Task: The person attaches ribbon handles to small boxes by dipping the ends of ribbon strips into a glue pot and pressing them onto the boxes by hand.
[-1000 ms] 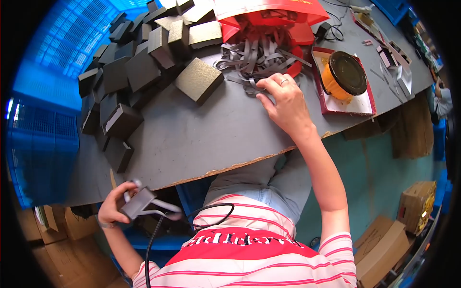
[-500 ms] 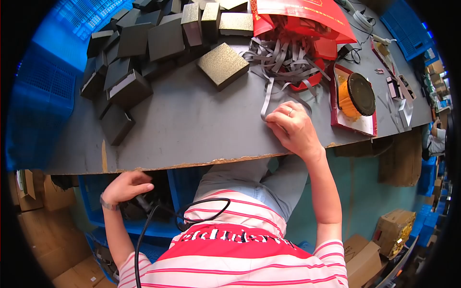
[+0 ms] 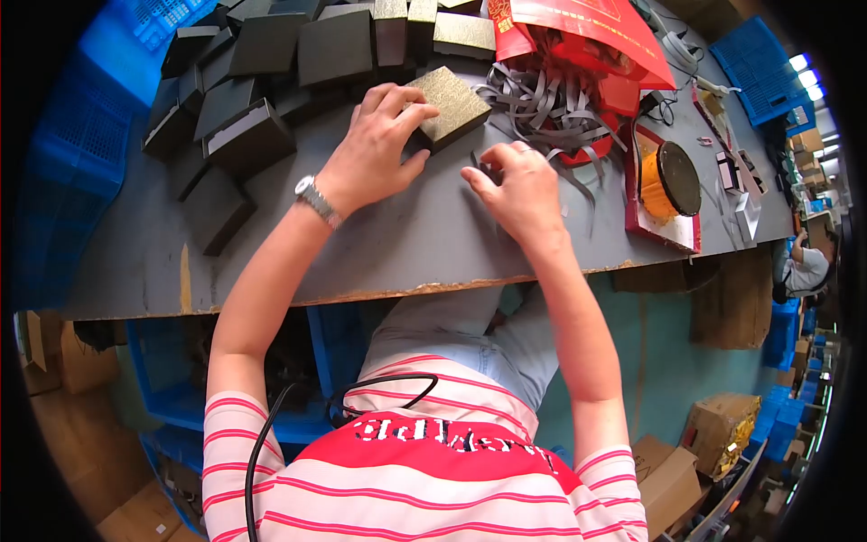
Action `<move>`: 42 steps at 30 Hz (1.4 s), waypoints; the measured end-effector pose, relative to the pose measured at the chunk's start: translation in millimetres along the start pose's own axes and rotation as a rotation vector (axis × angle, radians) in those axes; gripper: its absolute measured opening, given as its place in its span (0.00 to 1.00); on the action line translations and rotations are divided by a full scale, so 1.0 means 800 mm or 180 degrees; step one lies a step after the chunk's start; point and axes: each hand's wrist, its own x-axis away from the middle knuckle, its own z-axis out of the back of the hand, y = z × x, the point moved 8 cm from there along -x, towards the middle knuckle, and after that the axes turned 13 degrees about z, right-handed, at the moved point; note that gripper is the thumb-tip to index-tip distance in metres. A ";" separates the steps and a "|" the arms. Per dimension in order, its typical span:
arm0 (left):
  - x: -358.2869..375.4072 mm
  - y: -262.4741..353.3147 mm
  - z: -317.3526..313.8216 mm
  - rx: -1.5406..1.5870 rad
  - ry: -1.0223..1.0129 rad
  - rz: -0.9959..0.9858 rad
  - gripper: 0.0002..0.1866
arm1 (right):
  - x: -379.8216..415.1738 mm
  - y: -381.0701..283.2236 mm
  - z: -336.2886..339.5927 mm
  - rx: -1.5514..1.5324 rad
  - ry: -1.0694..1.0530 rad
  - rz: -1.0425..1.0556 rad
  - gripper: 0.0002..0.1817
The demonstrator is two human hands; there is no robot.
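Observation:
My left hand point(image 3: 379, 149) reaches over the grey table with its fingers spread, touching or just above the left side of a gold-topped box point(image 3: 449, 107). To the right of that box, my right hand point(image 3: 522, 188) hovers above the table with thumb and index finger apart; its other fingers are curled, and no ribbon shows clearly in it. Behind it lies a tangle of grey ribbons point(image 3: 546, 104), spilling out of a red bag point(image 3: 587, 32).
Black boxes point(image 3: 336, 50) are piled at the back left, beside blue crates point(image 3: 77, 154). An orange tub with a dark lid point(image 3: 677, 179) stands in a red tray point(image 3: 646, 221) on the right. A person point(image 3: 802, 269) sits at the far right.
My left hand has risen from below the table edge to the gold-topped box. My right hand has moved slightly left and up, away from the ribbon end, and its thumb and index finger have parted.

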 end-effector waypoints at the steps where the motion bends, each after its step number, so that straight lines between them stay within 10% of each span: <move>1: -0.012 -0.002 -0.006 -0.0093 -0.0073 -0.0071 0.33 | -0.003 -0.001 -0.008 -0.0079 -0.0014 0.0103 0.11; 7: -0.065 -0.004 -0.054 -0.0399 -0.1017 -0.0644 0.50 | 0.047 0.006 0.022 -0.2379 0.0307 -0.0688 0.03; 12: -0.076 0.022 -0.062 -0.0518 -0.1088 -0.0388 0.46 | 0.150 0.051 0.082 -0.3824 0.0670 -0.1800 0.05; 22: 0.003 0.077 -0.026 0.0915 -0.1542 -0.1067 0.17 | 0.227 0.168 0.212 -0.2254 0.1772 -0.2309 0.05; 28: 0.017 0.026 0.011 -0.0687 -0.1002 0.0685 0.49 | 0.229 0.232 0.221 -0.2556 0.2533 -0.2690 0.06; 31: 0.030 -0.013 0.015 -0.0571 -0.1085 0.1226 0.48 | 0.227 0.248 0.221 -0.2648 0.2672 -0.2807 0.06; 42: 0.002 0.022 -0.004 -0.0296 -0.1465 0.1047 0.57 | 0.238 0.268 0.218 -0.2632 0.2791 -0.3092 0.07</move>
